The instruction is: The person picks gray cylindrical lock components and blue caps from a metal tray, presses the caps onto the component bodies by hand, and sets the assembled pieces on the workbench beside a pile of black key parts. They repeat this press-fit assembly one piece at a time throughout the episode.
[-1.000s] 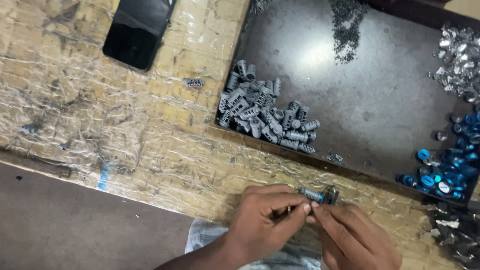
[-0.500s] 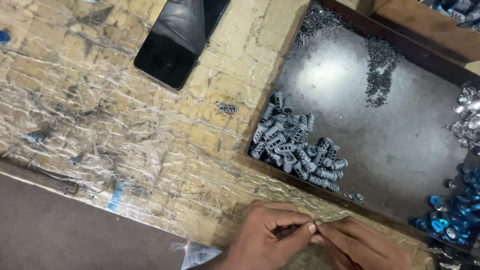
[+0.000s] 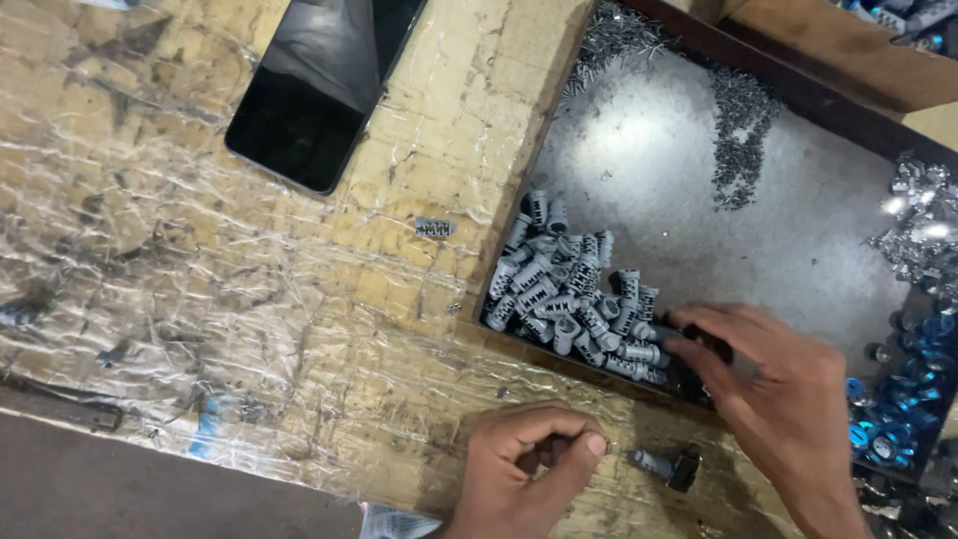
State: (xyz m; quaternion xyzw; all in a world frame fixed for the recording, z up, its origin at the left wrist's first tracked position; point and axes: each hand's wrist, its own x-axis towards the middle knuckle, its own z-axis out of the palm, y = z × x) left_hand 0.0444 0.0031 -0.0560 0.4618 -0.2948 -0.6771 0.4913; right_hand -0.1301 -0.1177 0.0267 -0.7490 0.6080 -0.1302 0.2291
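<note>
My left hand (image 3: 529, 469) is curled at the table's near edge. Its thumb and forefinger pinch the thin end of a small grey-and-black part (image 3: 661, 464) that lies just to its right. My right hand (image 3: 783, 399) reaches into the dark metal tray (image 3: 659, 210). Its fingers are spread, and their tips rest on the right end of a pile of grey ribbed plastic pieces (image 3: 569, 299). Nothing shows inside that hand.
A black phone (image 3: 319, 90) lies face up at the back of the plastic-covered wooden table (image 3: 249, 299). One stray grey piece (image 3: 434, 228) sits on the table. The tray also holds tiny dark screws (image 3: 740, 130), shiny silver parts (image 3: 928, 230) and blue caps (image 3: 898, 419).
My right hand has let go of the small part and moved up into the tray onto the grey pile. My left hand stays at the table edge. The view has shifted closer.
</note>
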